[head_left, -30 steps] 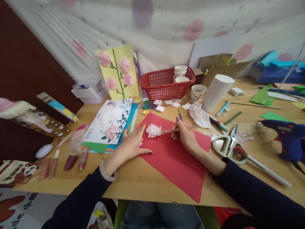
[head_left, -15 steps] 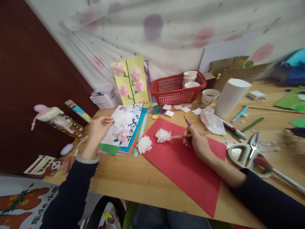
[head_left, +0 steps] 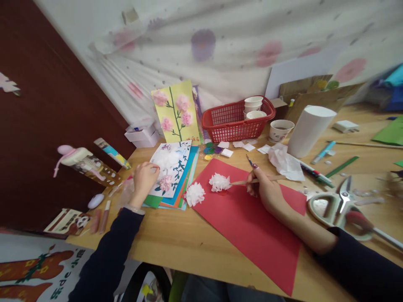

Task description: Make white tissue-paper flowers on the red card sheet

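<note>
The right hand (head_left: pixel 266 189) is bent over the red sheet (head_left: pixel 255 235), its grip drawn narrow on what looks like a slim brown stick (head_left: pixel 240 183). The stick's long axis runs roughly crosswise, and its left end reaches the near white flower (head_left: pixel 219 182), so that flower lies left of the right grip and closer to it than to the other. A thin dark brush (head_left: pixel 249 160) pokes out past the thumb; I can't tell if it's held or lying beneath. The left hand (head_left: pixel 145 179) is over the left side of a painted sheet (head_left: pixel 171 193), fingertips close together by a fluffy white pile (head_left: pixel 168 161); whether they pinch anything, I can't make out. A second white flower (head_left: pixel 195 194) rests over the red sheet's left corner, between the hands and just beside the coloured papers (head_left: pixel 181 180). The widest room is toward the person, across the red sheet's near part; scissors (head_left: pixel 344 194) sit just off its right edge, and a crumpled tissue (head_left: pixel 285 163) crowds the stick's right end on the worktop (head_left: pixel 176 239).
</note>
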The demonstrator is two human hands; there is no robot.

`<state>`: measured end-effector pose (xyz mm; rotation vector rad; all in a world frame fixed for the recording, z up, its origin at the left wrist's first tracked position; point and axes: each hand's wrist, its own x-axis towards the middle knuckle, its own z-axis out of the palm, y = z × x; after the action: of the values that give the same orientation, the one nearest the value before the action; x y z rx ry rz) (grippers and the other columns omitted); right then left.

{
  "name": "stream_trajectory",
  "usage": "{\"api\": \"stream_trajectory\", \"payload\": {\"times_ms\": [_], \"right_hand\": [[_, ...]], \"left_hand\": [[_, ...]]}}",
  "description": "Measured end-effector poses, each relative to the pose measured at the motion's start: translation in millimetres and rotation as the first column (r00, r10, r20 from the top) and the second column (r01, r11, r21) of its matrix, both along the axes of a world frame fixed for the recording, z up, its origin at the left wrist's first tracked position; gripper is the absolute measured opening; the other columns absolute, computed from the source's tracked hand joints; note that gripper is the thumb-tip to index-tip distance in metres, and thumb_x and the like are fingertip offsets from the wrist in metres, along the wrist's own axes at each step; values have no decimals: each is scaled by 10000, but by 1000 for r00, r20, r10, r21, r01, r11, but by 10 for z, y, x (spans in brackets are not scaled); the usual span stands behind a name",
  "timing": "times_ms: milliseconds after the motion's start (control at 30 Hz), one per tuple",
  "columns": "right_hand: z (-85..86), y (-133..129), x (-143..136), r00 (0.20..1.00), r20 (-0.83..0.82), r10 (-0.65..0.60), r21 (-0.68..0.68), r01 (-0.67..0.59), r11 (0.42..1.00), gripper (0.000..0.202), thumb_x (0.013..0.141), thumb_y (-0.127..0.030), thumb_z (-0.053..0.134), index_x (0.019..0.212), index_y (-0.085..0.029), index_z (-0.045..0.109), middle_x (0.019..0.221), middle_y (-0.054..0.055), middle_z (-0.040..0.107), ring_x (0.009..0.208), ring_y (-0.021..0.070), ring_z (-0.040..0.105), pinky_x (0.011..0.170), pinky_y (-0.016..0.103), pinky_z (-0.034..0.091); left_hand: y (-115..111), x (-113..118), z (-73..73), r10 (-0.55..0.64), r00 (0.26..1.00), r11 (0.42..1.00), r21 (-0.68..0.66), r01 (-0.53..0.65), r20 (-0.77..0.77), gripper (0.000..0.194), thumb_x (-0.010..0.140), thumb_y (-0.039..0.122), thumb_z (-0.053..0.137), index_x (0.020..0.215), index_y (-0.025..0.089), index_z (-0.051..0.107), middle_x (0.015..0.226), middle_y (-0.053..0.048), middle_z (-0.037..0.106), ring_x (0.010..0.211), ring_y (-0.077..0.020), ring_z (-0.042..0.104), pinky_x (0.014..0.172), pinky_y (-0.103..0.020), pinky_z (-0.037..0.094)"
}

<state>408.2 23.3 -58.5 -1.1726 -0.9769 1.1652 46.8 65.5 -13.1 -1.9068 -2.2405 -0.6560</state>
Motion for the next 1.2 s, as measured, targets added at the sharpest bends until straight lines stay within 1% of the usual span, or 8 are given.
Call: {"api": "stream_trajectory", "payload": {"times_ms": [167,300,433,633,733,833,967,1200], "right_hand": [[17,-8,5,999,29,39,14,-39,999,554,791,-704,522,530,-216,536,378,8,509,330,119,437,348,251,327],[20,-37,-15,999,38,15,30,-16,999,561,808,-696,519,526,-211,538,379,5,505,336,113,436,357,243,328],[24,-87,-38,998,56,3,80,-8,997,577,821,-710,499,539,-209,544,403,5,515,360,116,452,370,243,337],[29,-151,-54,991,117,60,156,-78,985,603,861,-701,471,533,-199,537,419,2,514,385,112,464,409,243,362],[12,-168,-58,983,152,102,159,-126,979,615,872,-697,465,524,-195,537,406,-1,509,379,110,465,413,243,361],[-1,-176,-46,990,138,9,215,-39,976,623,889,-684,451,507,-198,525,395,-7,494,372,104,453,414,240,360],[10,-196,-18,991,113,-74,303,36,952,652,919,-666,411,464,-207,501,375,-8,464,361,100,427,416,244,358],[-4,-216,-57,944,303,129,290,-221,931,614,951,-638,373,571,-193,557,475,0,536,440,111,505,466,238,389]], "left_hand": [[-50,-192,116,-25,972,998,-52,38,233,298,765,358,569,920,179,750,962,-91,777,934,-265,701,825,-354,543],[-204,-117,185,-81,908,989,-79,123,410,378,733,441,620,955,164,751,929,-84,785,860,-243,719,694,-304,566],[-388,209,278,-133,798,969,-92,230,588,318,659,433,704,869,199,750,870,-59,780,777,-225,708,648,-299,558],[-606,897,350,-322,723,883,-81,462,612,212,675,388,679,772,205,724,794,-38,761,753,-210,697,703,-318,548],[-646,1215,278,-404,692,804,-130,581,598,176,725,353,637,769,205,722,796,-32,763,774,-203,700,753,-322,544],[-598,1442,120,-421,680,756,-183,629,600,140,743,284,611,777,201,718,818,-29,765,782,-190,697,761,-309,537],[-474,1571,-104,-426,691,761,-181,622,585,124,752,244,606,782,186,711,809,-33,753,743,-175,675,699,-284,516],[-402,1589,-183,-453,730,786,-157,598,512,111,769,208,604,817,188,702,804,-24,738,697,-168,645,674,-288,506]]}}
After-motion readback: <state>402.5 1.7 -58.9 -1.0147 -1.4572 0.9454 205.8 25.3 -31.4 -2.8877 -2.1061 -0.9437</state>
